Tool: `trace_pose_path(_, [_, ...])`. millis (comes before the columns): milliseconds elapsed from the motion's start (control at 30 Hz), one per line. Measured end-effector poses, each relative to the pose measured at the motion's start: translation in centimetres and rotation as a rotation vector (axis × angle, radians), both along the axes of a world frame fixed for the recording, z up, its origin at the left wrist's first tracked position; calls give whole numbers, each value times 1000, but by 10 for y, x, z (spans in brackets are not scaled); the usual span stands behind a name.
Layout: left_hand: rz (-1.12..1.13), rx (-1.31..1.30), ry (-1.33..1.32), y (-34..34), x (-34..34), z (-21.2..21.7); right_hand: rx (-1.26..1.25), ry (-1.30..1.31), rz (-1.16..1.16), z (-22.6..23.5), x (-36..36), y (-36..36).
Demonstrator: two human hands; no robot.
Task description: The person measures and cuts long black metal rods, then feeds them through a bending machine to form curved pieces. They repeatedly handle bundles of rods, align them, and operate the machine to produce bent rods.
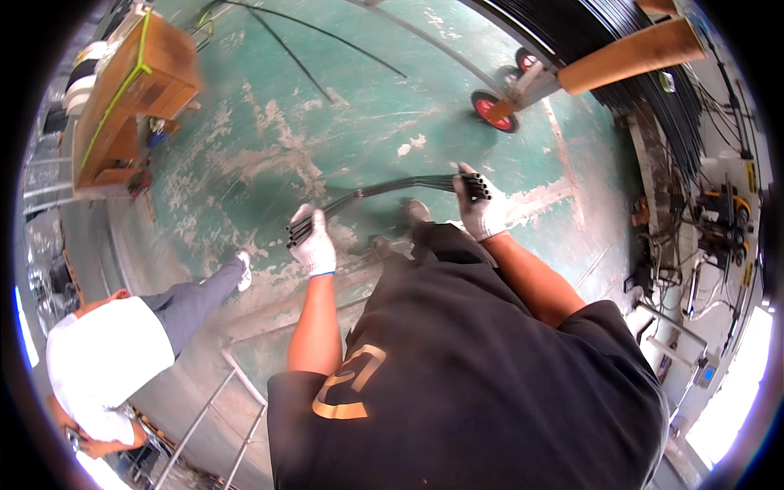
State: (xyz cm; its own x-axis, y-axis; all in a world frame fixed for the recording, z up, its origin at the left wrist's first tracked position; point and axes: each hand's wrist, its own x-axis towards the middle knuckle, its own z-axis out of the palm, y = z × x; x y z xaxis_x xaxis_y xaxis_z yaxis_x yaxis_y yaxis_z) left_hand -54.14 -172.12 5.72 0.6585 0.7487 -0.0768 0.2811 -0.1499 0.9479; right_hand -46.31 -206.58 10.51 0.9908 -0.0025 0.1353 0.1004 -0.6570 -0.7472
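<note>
A bundle of thin black tubes (pixel 384 187), slightly bowed, spans between my two white-gloved hands above the floor. Around its left end my left hand (pixel 314 242) is closed, with the tube ends poking out past the fingers. My right hand (pixel 480 207) grips the other end, where several hollow openings show beside the thumb. The bundle is held out in front of my body, roughly level.
A wheeled cart (pixel 496 112) with red-hubbed wheels carries long black tubes (pixel 600 37) at the far right. Wooden boxes (pixel 135 98) stand far left. Long dark rods (pixel 314 34) lie on the worn green floor. Near left are a person in white (pixel 114 347) and a metal frame (pixel 214 400).
</note>
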Motion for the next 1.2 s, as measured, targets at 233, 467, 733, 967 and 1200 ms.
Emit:
trace_pose_path(233, [8, -165, -88, 2, -4, 7, 72, 2, -25, -3, 4, 6])
trace_pose_path(467, [-63, 121, -157, 2, -7, 13, 110, 3, 34, -43, 5, -13])
trace_pose_path(733, [44, 102, -38, -5, -4, 18, -51, -77, 146, -31, 31, -5])
trace_pose_path(967, [34, 109, 35, -4, -7, 31, 75, -56, 172, -29, 62, 2])
trace_pose_path(1200, [228, -143, 5, -9, -1, 38, 75, 41, 318, -35, 92, 12])
